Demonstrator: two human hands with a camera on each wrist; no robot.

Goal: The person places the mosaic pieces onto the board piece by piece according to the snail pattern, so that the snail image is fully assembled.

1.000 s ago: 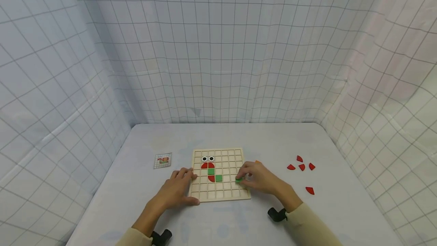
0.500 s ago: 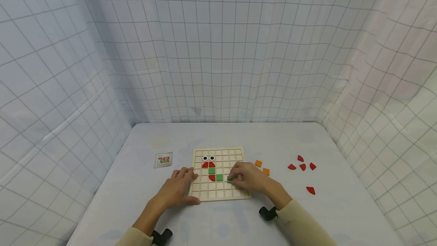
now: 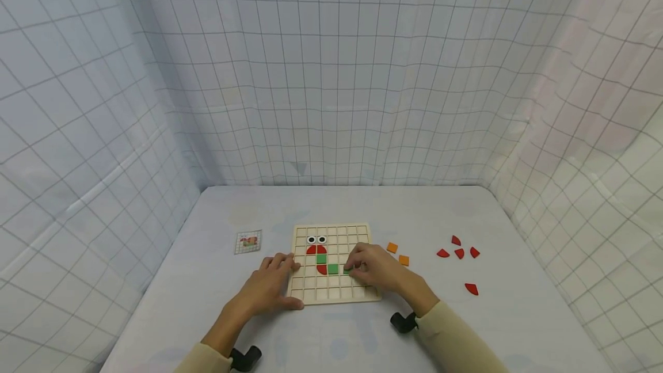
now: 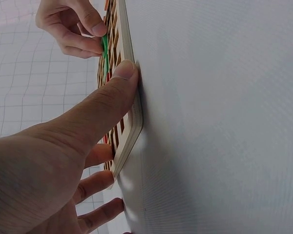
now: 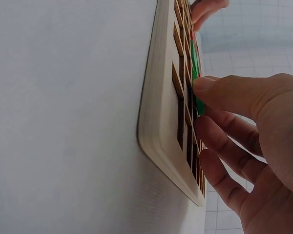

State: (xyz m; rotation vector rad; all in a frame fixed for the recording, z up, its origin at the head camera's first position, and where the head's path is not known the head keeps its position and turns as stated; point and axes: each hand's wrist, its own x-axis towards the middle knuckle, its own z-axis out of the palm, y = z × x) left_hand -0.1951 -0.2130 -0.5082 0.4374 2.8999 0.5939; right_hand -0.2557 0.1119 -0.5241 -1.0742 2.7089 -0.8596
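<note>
light: soft, even | shadows: faint, soft-edged beside board | right wrist view: background curtain hazy

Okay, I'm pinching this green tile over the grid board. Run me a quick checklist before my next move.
1. Board braced: ok, your left hand touches the grid board at its near left corner.
2. Tile gripped: ok, your right hand pinches the green square tile.
3. Tile seated flat in a cell: cannot tell, the right hand covers part of it.
4. Picture card uncovered: ok, it lies left of the board.
5. Orange square tiles off the board: ok, both lie to its right.
6. Loose red quarter-circles grouped: not ok, one lies apart from the other four.
</note>
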